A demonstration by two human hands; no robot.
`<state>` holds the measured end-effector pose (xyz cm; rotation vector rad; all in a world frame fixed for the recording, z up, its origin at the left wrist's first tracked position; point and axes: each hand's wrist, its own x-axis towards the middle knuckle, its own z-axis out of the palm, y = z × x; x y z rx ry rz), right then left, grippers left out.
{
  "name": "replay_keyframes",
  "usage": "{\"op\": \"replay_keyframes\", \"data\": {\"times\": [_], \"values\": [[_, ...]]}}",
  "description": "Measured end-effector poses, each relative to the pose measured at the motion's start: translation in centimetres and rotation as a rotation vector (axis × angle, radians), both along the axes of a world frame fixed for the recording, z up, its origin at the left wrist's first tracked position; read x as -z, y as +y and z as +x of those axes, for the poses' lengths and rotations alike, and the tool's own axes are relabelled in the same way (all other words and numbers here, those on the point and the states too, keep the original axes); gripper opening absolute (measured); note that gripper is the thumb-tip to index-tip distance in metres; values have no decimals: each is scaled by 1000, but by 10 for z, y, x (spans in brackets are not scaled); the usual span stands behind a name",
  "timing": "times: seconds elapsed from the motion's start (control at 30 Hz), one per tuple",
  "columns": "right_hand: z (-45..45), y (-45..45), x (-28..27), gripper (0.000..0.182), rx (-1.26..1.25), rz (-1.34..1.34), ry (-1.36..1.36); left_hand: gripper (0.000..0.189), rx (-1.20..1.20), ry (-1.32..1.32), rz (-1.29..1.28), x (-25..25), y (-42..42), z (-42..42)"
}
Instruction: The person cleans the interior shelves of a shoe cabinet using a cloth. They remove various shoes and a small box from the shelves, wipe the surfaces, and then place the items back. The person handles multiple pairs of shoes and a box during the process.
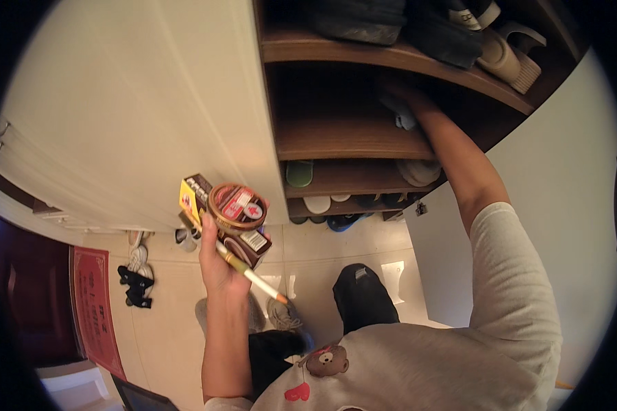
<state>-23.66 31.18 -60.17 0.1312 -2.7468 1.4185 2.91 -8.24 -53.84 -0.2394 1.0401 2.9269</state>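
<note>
My left hand (218, 262) holds several things together: a round shoe polish tin (236, 206), a brown and yellow box (198, 190), a dark box with a barcode (247, 246) and a paintbrush (241, 267) with a white and green handle. The brush lies across the palm under the thumb, its bristles toward the upper left. My right arm reaches into the middle compartment of an open shoe cabinet. In the shadow there, my right hand (398, 92) is at a light blue-grey cloth (403, 115); the fingers are too dark to make out.
Shoes and beige slippers (509, 59) fill the top shelf (339, 49). Lower shelves hold a green slipper (299, 173) and other footwear. The open cabinet door (473, 231) stands at right. Sneakers (140, 259) and black cloth (135, 287) lie on the floor by a red mat (97, 308).
</note>
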Motion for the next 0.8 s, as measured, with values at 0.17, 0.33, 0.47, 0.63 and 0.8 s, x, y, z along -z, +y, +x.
{"op": "replay_keyframes", "data": {"times": [0.17,0.33,0.47,0.63,0.8], "values": [[9,-128,-15,38,-118,-274,-34,48,-42,45,-8,5,-6,7],[-72,-157,15,39,-384,16,194,49,-38,22,-103,-7,10,-6],[-41,-189,-16,38,-263,522,161,48,-52,44,-107,-4,10,-4],[70,-215,-76,35,-451,627,154,48,-40,90,-118,-3,0,6],[132,-209,-57,38,-391,299,566,45,6,118,-68,-3,6,-2]]}}
